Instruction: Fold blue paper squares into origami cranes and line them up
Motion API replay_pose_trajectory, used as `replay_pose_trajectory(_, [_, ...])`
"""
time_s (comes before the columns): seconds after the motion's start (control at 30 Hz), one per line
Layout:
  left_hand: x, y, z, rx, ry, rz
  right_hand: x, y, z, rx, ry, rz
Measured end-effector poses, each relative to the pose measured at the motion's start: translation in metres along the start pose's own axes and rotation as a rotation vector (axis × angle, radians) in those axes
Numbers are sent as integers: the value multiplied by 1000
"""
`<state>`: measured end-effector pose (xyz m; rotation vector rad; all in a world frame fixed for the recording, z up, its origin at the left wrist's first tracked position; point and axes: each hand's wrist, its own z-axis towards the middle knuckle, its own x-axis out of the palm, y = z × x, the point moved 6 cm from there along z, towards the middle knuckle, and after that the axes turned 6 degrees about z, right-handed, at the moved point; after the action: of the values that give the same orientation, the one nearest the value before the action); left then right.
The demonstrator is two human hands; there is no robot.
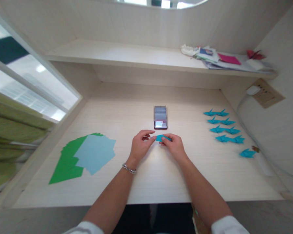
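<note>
A small piece of folded blue paper [159,138] is held a little above the desk in front of me. My right hand [174,144] pinches its right end, with the thumb on top and the fingertips partly hidden behind it. At the other end is my left hand [142,144], its thumb tip touching the paper's left edge. The left index finger stretches out above, apart from the thumb, and the other fingers curl underneath. A bracelet [129,168] circles the left wrist. Just beyond the paper lies a phone [160,117] with a lit, blurred screen.
Blue folded paper birds [225,130] stand in rows at right, with a single one [247,153] nearer. Light blue sheets [97,152] overlap green sheets [65,167] at left. Papers [215,58] lie on the shelf [117,53]. A cable [261,151] runs along the right wall.
</note>
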<state>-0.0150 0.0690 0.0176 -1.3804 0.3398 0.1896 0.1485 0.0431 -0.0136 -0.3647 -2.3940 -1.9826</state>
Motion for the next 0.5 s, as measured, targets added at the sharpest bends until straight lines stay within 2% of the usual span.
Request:
replay_pose_trajectory(0.13, [14, 3, -1, -29, 166, -85, 4, 1, -3, 13, 74, 10])
replay_pose_trajectory(0.23, [18, 6, -2, -48, 197, -76, 4, 2, -3, -16, 111, -70])
replay_pose_trajectory(0.4, [20, 8, -3, -76, 249, -76, -1, 11, -2, -167, 80, -184])
replay_pose_trajectory(0.5, [21, 8, -4, -100, 276, -92, 0, 10, -2, -118, 112, -144])
